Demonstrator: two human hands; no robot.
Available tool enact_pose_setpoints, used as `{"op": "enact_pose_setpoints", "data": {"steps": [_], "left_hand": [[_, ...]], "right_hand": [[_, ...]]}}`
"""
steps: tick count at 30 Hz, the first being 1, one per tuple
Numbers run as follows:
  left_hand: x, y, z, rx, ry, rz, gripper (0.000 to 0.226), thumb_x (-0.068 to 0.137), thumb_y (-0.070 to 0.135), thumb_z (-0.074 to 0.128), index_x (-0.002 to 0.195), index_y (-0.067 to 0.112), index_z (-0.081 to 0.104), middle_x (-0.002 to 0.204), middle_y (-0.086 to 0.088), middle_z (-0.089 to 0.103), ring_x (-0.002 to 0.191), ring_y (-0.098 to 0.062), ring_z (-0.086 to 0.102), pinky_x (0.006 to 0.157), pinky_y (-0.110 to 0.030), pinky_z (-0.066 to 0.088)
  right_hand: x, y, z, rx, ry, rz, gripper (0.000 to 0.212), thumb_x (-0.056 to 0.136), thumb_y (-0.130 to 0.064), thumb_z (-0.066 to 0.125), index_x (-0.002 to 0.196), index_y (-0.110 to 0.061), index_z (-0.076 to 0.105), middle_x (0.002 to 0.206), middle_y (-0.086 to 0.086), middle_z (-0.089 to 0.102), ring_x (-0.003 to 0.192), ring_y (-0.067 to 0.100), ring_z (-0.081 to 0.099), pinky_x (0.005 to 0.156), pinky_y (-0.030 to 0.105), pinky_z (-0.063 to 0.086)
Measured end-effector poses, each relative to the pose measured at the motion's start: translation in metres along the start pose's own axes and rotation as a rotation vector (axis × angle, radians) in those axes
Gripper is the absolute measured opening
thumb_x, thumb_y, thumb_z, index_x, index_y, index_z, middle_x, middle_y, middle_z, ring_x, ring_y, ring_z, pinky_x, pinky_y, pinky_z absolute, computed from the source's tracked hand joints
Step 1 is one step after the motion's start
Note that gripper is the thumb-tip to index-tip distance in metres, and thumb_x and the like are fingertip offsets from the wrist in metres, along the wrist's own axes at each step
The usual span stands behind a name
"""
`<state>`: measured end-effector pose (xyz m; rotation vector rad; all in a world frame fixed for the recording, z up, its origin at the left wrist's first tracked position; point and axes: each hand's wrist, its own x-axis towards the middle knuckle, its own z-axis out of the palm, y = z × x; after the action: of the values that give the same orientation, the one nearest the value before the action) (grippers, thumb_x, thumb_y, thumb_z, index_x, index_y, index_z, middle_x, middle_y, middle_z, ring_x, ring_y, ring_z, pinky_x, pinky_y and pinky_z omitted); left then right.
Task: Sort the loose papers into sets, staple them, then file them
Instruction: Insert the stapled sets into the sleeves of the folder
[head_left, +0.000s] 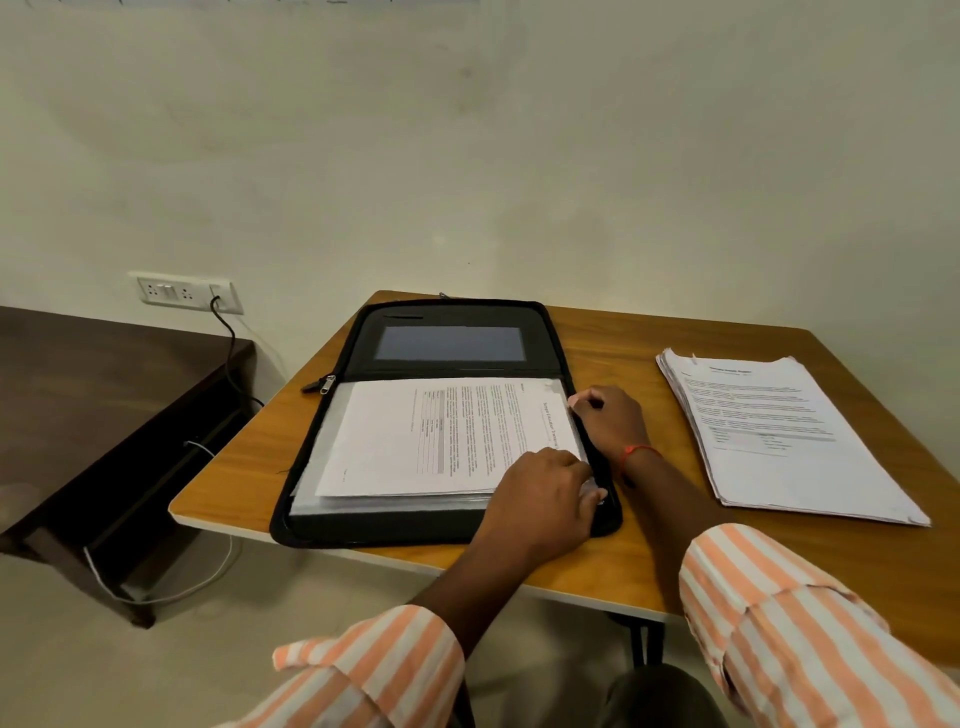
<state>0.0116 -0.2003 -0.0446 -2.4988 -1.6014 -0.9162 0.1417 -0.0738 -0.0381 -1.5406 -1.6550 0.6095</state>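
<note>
Black fabric zip folder (363, 530), lying open flat on the left part of a wood-topped bench (623, 338). Its far half carried a clear window pocket (449, 343), and the zip pull (324, 384) hung out at the left of the hinge.

Printed set (415, 441): white sheets, text running sideways, resting in the near half of the folder on top of further pages.

Left hand (540, 493): at the near right corner of the set, fingers bent over the corner with their tips on paper. Whether it pinched the sheets I could not tell.

Right hand (613, 421): at the folder's right edge, thumb and curled fingers closed on the far right corner of the top sheet. A red thread (636, 451) circled its wrist.

Loose stack (779, 436): printed papers, edges uneven, on the right of the bench, well apart from the folder.

Striped sleeves (810, 623): orange and white, on both forearms.

Socket plate (176, 292) on the pale wall at left, with a black cable (228, 343) plugged in and dropping behind a dark table (93, 395). A white cable (171, 592) trailed over the floor beside it.
</note>
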Motion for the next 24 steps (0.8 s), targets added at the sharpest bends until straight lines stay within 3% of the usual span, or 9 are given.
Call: {"op": "enact_pose_setpoints", "data": {"steps": [3, 6, 12, 15, 18, 21, 24], "left_hand": [[-0.001, 0.0, 0.001, -0.008, -0.02, 0.035, 0.031, 0.1, 0.041, 0.052, 0.114, 0.022, 0.072, 0.107, 0.002, 0.072, 0.094, -0.016, 0.066, 0.08, -0.03, 0.053], [-0.003, 0.0, 0.002, -0.031, -0.024, 0.048, 0.025, 0.1, 0.034, 0.053, 0.116, 0.024, 0.07, 0.107, 0.003, 0.072, 0.093, -0.015, 0.066, 0.079, -0.031, 0.055], [0.0, -0.009, -0.013, -0.13, -0.007, -0.136, 0.033, 0.094, 0.042, 0.065, 0.126, 0.032, 0.067, 0.126, 0.01, 0.068, 0.114, -0.01, 0.059, 0.099, -0.031, 0.048], [-0.001, -0.023, -0.024, -0.027, -0.117, -0.11, 0.031, 0.095, 0.044, 0.064, 0.122, 0.03, 0.071, 0.125, 0.009, 0.069, 0.111, -0.009, 0.06, 0.099, -0.033, 0.049], [0.001, -0.033, -0.035, -0.153, -0.134, -0.232, 0.024, 0.096, 0.038, 0.064, 0.114, 0.029, 0.077, 0.118, 0.009, 0.073, 0.102, -0.006, 0.063, 0.093, -0.03, 0.054], [0.01, -0.032, -0.041, -0.262, -0.062, -0.303, 0.024, 0.097, 0.04, 0.065, 0.112, 0.026, 0.078, 0.118, 0.008, 0.074, 0.104, -0.009, 0.064, 0.094, -0.031, 0.053], [0.026, -0.026, -0.048, -0.169, 0.015, -0.266, 0.025, 0.1, 0.038, 0.059, 0.112, 0.025, 0.077, 0.112, 0.005, 0.076, 0.099, -0.014, 0.067, 0.09, -0.034, 0.054]], "right_hand": [[-0.005, 0.0, 0.001, -0.012, -0.048, -0.016, 0.02, 0.096, -0.029, 0.067, 0.082, -0.016, 0.074, 0.089, -0.002, 0.074, 0.074, 0.008, 0.065, 0.06, 0.017, 0.044], [-0.007, 0.002, 0.0, -0.006, -0.073, -0.026, 0.02, 0.091, -0.033, 0.073, 0.086, -0.014, 0.076, 0.089, -0.006, 0.073, 0.079, 0.008, 0.067, 0.064, 0.02, 0.049], [-0.021, 0.004, -0.008, 0.086, 0.005, 0.025, 0.022, 0.095, -0.027, 0.067, 0.076, -0.017, 0.069, 0.091, -0.001, 0.067, 0.082, 0.01, 0.061, 0.063, 0.018, 0.04], [-0.022, 0.003, -0.011, 0.091, -0.022, 0.008, 0.02, 0.096, -0.027, 0.066, 0.079, -0.017, 0.07, 0.092, -0.002, 0.067, 0.083, 0.011, 0.061, 0.063, 0.017, 0.039], [-0.024, 0.003, -0.01, 0.1, -0.029, -0.021, 0.019, 0.096, -0.026, 0.066, 0.079, -0.018, 0.069, 0.093, 0.0, 0.068, 0.086, 0.014, 0.062, 0.064, 0.016, 0.038], [-0.026, 0.003, -0.01, 0.146, -0.033, -0.048, 0.01, 0.096, -0.015, 0.063, 0.093, -0.02, 0.071, 0.108, 0.001, 0.066, 0.098, 0.014, 0.062, 0.074, 0.015, 0.043], [-0.03, 0.004, -0.012, 0.151, -0.112, -0.138, 0.044, 0.093, 0.004, 0.056, 0.126, -0.024, 0.065, 0.131, 0.003, 0.054, 0.118, 0.014, 0.052, 0.095, 0.021, 0.046]]}}
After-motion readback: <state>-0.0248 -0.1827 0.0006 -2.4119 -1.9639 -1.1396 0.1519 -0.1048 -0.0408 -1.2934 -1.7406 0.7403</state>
